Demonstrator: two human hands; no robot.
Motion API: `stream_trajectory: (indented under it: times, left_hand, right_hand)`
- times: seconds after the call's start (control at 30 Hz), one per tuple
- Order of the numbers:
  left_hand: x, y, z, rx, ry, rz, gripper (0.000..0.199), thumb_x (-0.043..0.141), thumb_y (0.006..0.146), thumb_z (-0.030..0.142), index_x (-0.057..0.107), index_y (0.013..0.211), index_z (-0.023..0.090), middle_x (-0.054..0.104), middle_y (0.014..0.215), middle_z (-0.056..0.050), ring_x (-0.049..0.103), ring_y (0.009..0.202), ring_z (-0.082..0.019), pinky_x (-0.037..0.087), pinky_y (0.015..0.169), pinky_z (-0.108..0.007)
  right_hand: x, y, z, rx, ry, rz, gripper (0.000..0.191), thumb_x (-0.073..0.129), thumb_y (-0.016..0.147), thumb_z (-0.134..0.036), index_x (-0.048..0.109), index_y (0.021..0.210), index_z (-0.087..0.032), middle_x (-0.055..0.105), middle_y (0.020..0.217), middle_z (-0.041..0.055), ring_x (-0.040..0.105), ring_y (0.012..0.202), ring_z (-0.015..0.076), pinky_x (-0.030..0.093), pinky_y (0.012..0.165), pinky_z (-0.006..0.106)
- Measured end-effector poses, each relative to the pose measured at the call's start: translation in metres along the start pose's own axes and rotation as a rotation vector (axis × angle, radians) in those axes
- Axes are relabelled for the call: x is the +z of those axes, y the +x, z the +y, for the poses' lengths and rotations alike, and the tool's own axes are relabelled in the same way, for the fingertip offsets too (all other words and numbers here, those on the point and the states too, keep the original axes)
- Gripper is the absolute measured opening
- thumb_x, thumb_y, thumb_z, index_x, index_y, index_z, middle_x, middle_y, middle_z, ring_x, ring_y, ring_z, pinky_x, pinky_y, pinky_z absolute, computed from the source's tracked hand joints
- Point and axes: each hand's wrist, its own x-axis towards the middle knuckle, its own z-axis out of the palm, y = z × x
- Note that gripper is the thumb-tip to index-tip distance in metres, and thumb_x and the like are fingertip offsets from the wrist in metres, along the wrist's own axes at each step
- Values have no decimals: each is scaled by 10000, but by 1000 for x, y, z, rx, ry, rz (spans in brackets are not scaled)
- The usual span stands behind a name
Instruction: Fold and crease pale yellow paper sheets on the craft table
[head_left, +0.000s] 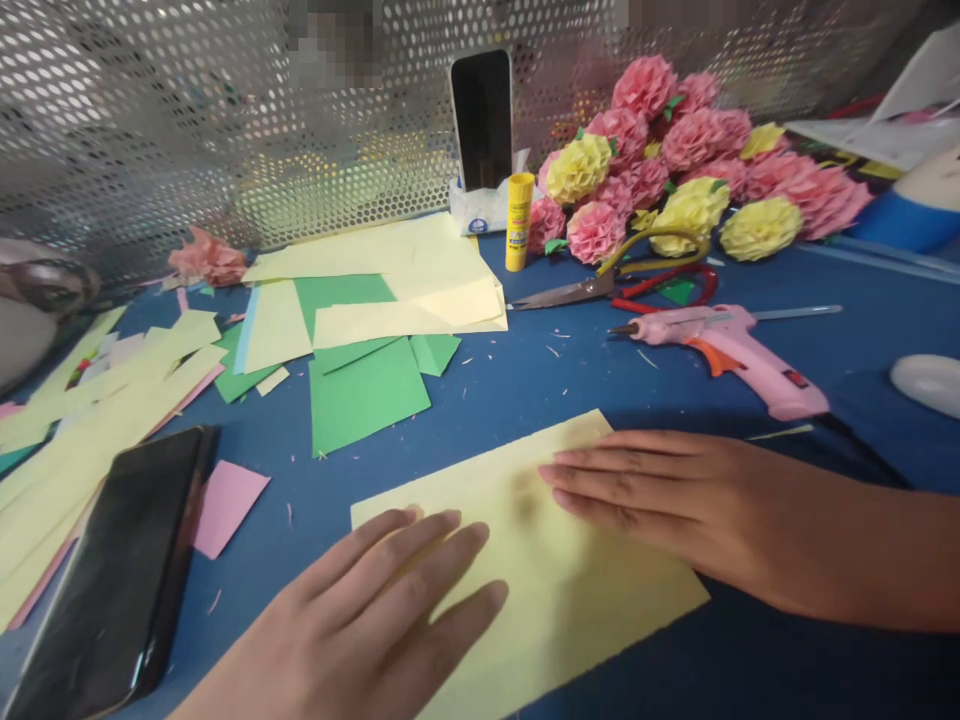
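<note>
A sheet of pale yellow paper [600,620] lies flat and slanted on the blue table in front of me. My left hand [375,610] rests over its left part, fingers stretched out and slightly spread. Across the sheet's upper right part lies my right hand [675,490], palm down, its fingers straight and side by side. Both hands touch the paper without gripping it. Just beyond the right hand are a pink glue gun [742,350] and scissors [585,290] with yellow handles.
Green paper [367,400] and pale yellow sheets lie behind. Paper strips and a black phone [112,580] are at left. A yellow glue stick [518,222] stands near an upright phone [482,120]. Pink and yellow paper flowers [645,150] pile up at back right, before a perforated metal panel [187,120].
</note>
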Motion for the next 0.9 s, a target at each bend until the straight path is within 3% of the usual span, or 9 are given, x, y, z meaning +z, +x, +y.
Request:
stream_trajectory:
  times: [0.17, 0.3, 0.57, 0.67, 0.77, 0.9]
  left_hand:
    - [7, 1, -1, 7, 5, 63, 398, 413, 1034, 430, 551, 1392, 319, 535, 1470, -11, 357, 1442, -226, 174, 1226, -393]
    - [12, -2, -2, 16, 19, 82, 398, 465, 1017, 427, 547, 1393, 328, 529, 1470, -14, 375, 1426, -241, 178, 1223, -408]
    - [11, -2, -5, 59, 45, 48, 473, 311, 1042, 494, 499, 1437, 315, 471, 1516, -27, 355, 1433, -259, 158, 1218, -436]
    - [10, -1, -4, 42, 26, 57, 437, 372, 1039, 457, 510, 1428, 315, 494, 1495, -31, 349, 1434, -265, 162, 1213, -435]
    - [10, 0, -1, 27, 16, 52, 401, 342, 1061, 365, 533, 1409, 308, 501, 1485, -35, 341, 1439, -258, 170, 1207, -431]
    - [10, 0, 0, 12, 27, 69, 387, 386, 1047, 402, 558, 1384, 322, 521, 1466, -23, 378, 1415, -255, 175, 1211, -430]
  right_hand:
    - [-8, -4, 13, 5, 94, -121, 685, 373, 847, 3, 361, 1516, -142, 314, 1588, 24, 351, 1446, 153, 297, 1212, 354]
    - [-8, -5, 18, -9, 145, -112, 620, 384, 912, -55, 340, 1525, -135, 302, 1593, 38, 314, 1463, 146, 237, 1226, 349]
    - [-11, -3, 22, -33, 175, -125, 580, 360, 941, -58, 361, 1515, -138, 349, 1569, 39, 356, 1443, 138, 248, 1221, 332]
    - [-12, -3, 20, -20, 153, -117, 517, 405, 999, -186, 366, 1511, -122, 330, 1580, 53, 341, 1453, 163, 231, 1228, 345]
    - [-11, -3, 18, -17, 155, -95, 589, 492, 995, -363, 373, 1503, -89, 358, 1567, 101, 354, 1449, 205, 256, 1222, 375]
    - [-8, -4, 18, -22, 130, -61, 569, 489, 997, -361, 394, 1495, -104, 403, 1545, 108, 392, 1429, 209, 293, 1207, 384]
